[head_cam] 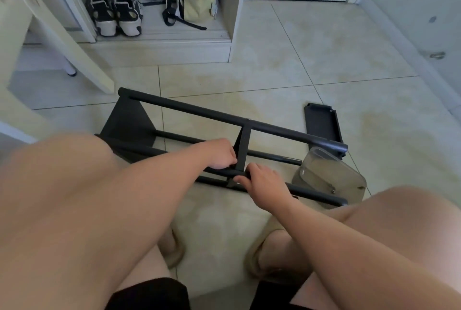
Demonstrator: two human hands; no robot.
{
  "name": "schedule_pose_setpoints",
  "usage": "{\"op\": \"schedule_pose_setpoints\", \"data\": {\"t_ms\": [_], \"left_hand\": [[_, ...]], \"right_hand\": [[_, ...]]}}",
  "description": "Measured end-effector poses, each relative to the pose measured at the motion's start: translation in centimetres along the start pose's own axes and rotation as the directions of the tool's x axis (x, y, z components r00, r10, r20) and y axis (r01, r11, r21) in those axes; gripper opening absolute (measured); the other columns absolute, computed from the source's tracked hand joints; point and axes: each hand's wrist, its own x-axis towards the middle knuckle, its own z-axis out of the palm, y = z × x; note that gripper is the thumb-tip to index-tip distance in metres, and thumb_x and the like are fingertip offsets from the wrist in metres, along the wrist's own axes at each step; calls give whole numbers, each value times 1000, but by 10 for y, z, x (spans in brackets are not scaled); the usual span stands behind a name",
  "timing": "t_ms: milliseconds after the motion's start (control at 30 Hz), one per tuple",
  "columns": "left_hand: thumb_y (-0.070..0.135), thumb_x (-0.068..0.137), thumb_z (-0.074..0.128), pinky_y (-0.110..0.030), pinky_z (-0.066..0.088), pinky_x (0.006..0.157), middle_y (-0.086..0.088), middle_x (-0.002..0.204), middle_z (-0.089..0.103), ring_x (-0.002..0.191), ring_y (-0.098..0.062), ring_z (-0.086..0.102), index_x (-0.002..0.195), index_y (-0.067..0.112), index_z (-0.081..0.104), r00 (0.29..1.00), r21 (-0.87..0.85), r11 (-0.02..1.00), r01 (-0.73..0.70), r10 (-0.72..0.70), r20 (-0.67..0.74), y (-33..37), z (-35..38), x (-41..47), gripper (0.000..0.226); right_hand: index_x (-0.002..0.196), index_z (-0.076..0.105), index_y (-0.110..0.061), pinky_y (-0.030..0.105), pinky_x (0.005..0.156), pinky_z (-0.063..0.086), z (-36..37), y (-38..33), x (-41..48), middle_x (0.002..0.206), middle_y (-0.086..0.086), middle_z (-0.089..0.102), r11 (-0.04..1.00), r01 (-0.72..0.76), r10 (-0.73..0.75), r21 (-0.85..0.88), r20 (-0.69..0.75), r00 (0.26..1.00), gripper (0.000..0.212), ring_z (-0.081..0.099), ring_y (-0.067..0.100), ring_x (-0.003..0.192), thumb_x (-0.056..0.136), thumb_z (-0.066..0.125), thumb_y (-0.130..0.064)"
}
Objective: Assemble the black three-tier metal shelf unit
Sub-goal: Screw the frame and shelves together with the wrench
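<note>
Black metal runs across the pale floor tiles (299, 60) in front of my knees: the shelf frame (249, 123) lies on its side, its long poles stretching from left to right. One tier (127, 122) is fixed at the left end and the middle tier (243, 147) stands edge-on between the poles. My left hand (222, 157) is curled around the near pole (232, 173) just left of that middle tier. My right hand (262, 182) grips the same pole just right of it, thumb and fingertips pinching at the joint. A loose tier (323, 125) lies flat beyond the frame's right end, near a clear plastic container (321, 160).
</note>
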Motion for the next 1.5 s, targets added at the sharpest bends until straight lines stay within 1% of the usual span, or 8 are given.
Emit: {"op": "schedule_pose_setpoints", "data": {"t_ms": [100, 367, 500, 700, 833, 967, 1167, 1500], "left_hand": [[26, 101, 53, -28, 34, 59, 6, 64, 51, 64, -15, 47, 77, 16, 67, 999, -4, 1000, -19, 19, -34, 1, 13, -12, 29], [25, 101, 52, -28, 35, 59, -4, 69, 57, 63, -13, 47, 96, 7, 73, 997, -54, 998, -29, 25, -71, -5, 13, -26, 28], [25, 100, 53, -30, 32, 59, -3, 66, 45, 61, -19, 40, 71, 11, 60, 996, -66, 998, 3, -9, -85, -4, 12, -12, 33], [33, 96, 58, -39, 46, 93, -7, 102, 65, 93, -26, 58, 103, 10, 70, 999, -37, 999, 38, -38, -6, -7, 10, 8, 26], [41, 93, 61, -44, 45, 102, -2, 119, 68, 109, -26, 61, 119, 20, 72, 998, -52, 996, 66, -65, 16, -11, 4, 15, 35], [41, 92, 62, -40, 45, 102, 3, 113, 67, 106, -22, 59, 121, 27, 71, 998, -107, 993, 40, -35, 45, -18, 4, 22, 34], [41, 90, 66, -42, 43, 106, 1, 121, 69, 112, -23, 60, 116, 22, 74, 998, -214, 977, 22, -8, 65, -30, 7, 33, 33], [34, 88, 63, -28, 26, 59, 4, 58, 36, 56, -15, 29, 87, 11, 66, 934, -373, 905, 204, -66, 351, -32, -1, 41, 23]], "right_hand": [[97, 45, -19, 36, 76, 35, 4, 0, -14, 104, 2, 59, 1000, -3, 3, 20, 4, 1000, 38, 56, 26, 98, 102, 43, -57], [95, 49, -16, 33, 70, 31, 8, -5, -18, 97, 0, 60, 997, 72, -74, -22, -125, 989, 41, 57, 25, 90, 102, 44, -56], [100, 55, -15, 34, 71, 34, 2, 5, -6, 97, -2, 60, 996, 84, -88, -33, -112, 990, 45, 57, 23, 91, 101, 44, -58], [99, 55, -16, 35, 67, 39, -4, 11, 1, 93, -5, 58, 999, 33, -34, 35, 20, 999, 47, 57, 21, 89, 97, 49, -62], [136, 50, -16, 42, 94, 47, -13, 20, 10, 129, 3, 54, 991, 122, -129, -50, -164, 978, 81, 51, 26, 118, 81, 59, -74], [161, 17, -25, 52, 121, 15, -19, 31, 28, 168, 5, 12, 937, 256, -297, -237, -157, 942, 114, 10, 32, 154, 72, 36, -93], [162, -6, -30, 60, 122, -9, -16, 39, 52, 168, 3, -21, 854, 346, -375, -389, -1, 927, 113, -20, 29, 154, 74, 23, -96], [158, -15, -38, 62, 119, -14, -16, 39, 50, 164, 15, -28, 892, 305, -329, -334, -13, 944, 112, -29, 30, 151, 71, 23, -98]]}}
